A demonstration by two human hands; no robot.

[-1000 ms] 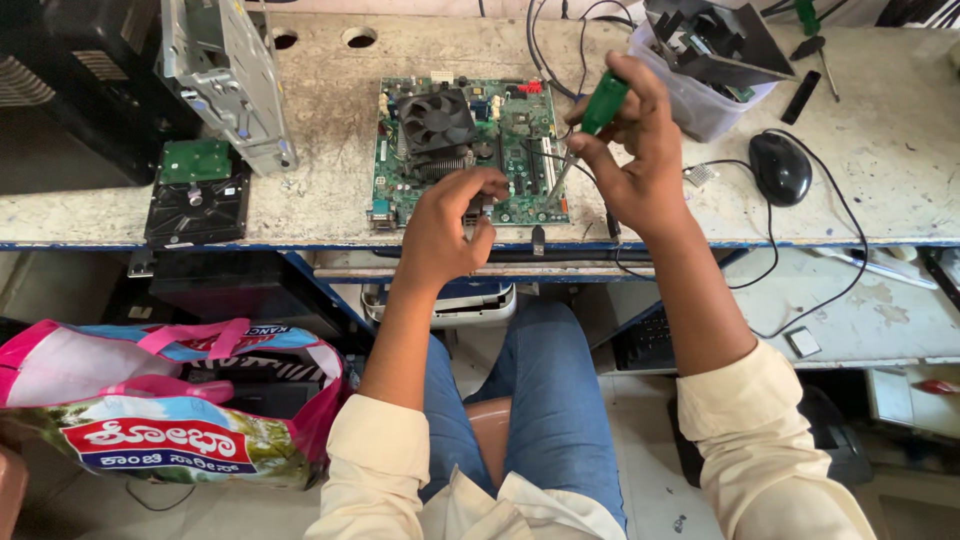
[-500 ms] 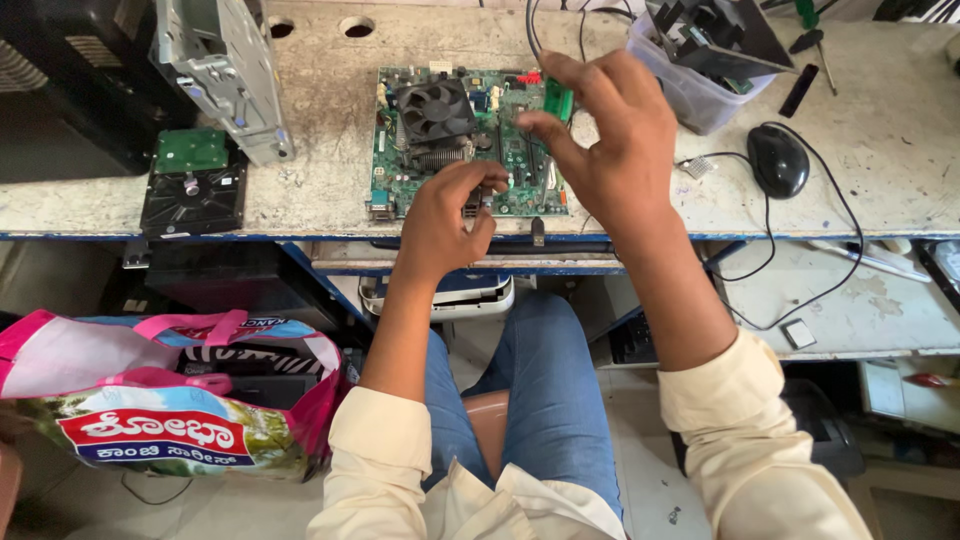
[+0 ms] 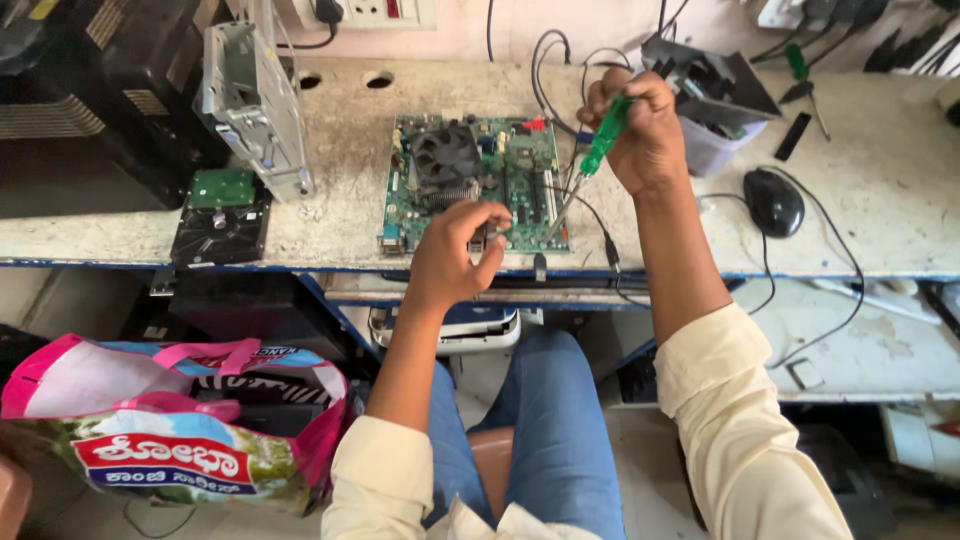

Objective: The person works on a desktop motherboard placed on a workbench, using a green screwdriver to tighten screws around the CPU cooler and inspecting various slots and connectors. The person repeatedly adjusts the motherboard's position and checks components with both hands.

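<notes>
Right hand (image 3: 645, 130) clamped on green screwdriver (image 3: 590, 165), its shaft slanting down-left onto the motherboard (image 3: 470, 180); left hand (image 3: 455, 255) pinched at the motherboard's near edge.

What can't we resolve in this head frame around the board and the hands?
- Screwdriver tip: too thin against the motherboard to tell where it touches.
- What the left hand pinches: hidden by its fingers, too small.
- Near board edge: covered by the left hand.
- Screwdriver handle top: inside the right hand.
- Grey bin contents: dark clutter, partly behind the right hand.
</notes>
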